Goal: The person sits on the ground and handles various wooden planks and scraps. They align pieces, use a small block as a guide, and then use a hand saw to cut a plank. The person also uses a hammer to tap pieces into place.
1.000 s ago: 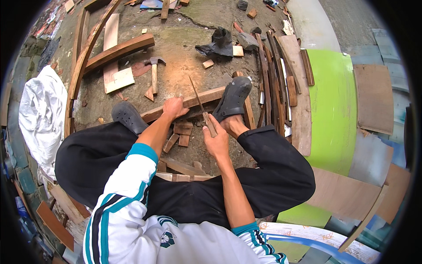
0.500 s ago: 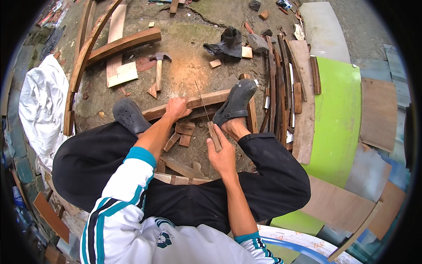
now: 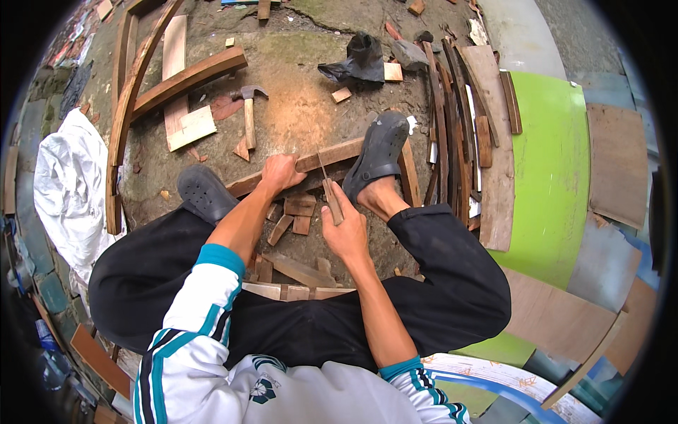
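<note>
A handsaw (image 3: 332, 203) with a wooden handle and a thin blade is in my right hand (image 3: 345, 232), fingers wrapped round the handle. Its blade lies against the near side of a long wooden beam (image 3: 335, 154) and reaches up over it. Further left along the same beam, my left hand (image 3: 281, 172) is closed over the wood and holds it. My right foot, in a dark clog (image 3: 381, 145), rests on the beam's right end. The left clog (image 3: 203, 194) stands beside its left end. Sawdust (image 3: 300, 95) covers the ground beyond.
Past the beam lies a claw hammer (image 3: 250, 116). Small wood offcuts (image 3: 300, 205) sit just below it. Crossed beams (image 3: 187, 81) and a white sack (image 3: 67, 184) are at left. Stacked wood strips (image 3: 448, 134) and a green board (image 3: 547, 169) lie at right.
The saw handle has come closer to the beam, and less of the blade shows past it. My left hand keeps its hold. The whole view has shifted slightly.
</note>
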### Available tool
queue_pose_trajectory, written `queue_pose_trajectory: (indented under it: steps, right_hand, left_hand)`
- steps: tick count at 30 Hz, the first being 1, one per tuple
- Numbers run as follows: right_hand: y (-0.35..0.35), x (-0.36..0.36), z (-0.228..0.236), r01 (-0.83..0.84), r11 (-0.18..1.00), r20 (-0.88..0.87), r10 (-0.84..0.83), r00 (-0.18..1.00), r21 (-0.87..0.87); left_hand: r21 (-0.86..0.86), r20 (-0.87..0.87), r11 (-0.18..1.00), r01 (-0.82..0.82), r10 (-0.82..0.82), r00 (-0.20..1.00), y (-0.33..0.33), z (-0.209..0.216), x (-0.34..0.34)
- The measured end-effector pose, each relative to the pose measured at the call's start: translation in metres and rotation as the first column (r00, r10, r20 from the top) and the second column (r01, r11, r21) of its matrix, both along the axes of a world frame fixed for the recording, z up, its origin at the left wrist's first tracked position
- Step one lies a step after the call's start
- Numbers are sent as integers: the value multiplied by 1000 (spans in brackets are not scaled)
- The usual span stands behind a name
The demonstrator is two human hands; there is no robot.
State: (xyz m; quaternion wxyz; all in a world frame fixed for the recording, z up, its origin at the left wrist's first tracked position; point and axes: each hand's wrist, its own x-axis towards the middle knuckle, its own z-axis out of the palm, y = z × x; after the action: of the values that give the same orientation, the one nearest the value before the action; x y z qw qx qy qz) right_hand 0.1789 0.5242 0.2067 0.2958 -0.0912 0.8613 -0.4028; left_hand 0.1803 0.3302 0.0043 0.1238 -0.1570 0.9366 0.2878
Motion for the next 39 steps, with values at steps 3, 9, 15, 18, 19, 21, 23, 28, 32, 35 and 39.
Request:
queue_pose_trajectory:
  steps: [3,9,15,18,19,21,23,28,32,35,39]
  right_hand:
    - [1,7,28,-5,999,3,5,1000,38]
    - [-12,-5,0,31,1000,-2,-31,1000,-2]
    - [-8,-1,-21,-19,999,-178,13,984,-36]
    - [-5,6,7,-61,998,-238,60,969,5]
    - [1,14,19,-71,997,-237,67,969,-10]
    - [12,27,38,-84,996,-240,73,968,-38]
    - [-3,18,21,-87,996,-183,91,979,29]
    - [-35,-25,-23,-9,990,-30,14,999,142]
    - [21,31,17,-11,997,-160,-2,987,-82]
    - [14,23,6,35,990,-156,-56,986,-138]
    - [-30,-42,-42,67,997,-54,-65,996,33]
  left_hand:
    - [-13,55,1000,0,1,998,-3,-2,2]
    - [33,129,999,13,-17,991,-14,-6,-11]
    - [56,124,998,33,-39,991,-16,1,-14]
    - [45,145,999,16,-22,989,-17,-1,-9]
    - [44,155,999,10,-17,988,-18,1,-8]
    - [43,147,999,-11,4,989,-18,1,-9]
    - [39,114,999,-37,33,993,-17,-1,-2]
    - [56,138,997,58,-65,988,-6,1,-15]
    - [11,110,999,44,-45,993,-17,-5,-5]
    - [5,70,1000,10,-10,998,-17,2,-4]
    - [13,50,999,40,-40,998,-5,-4,-21]
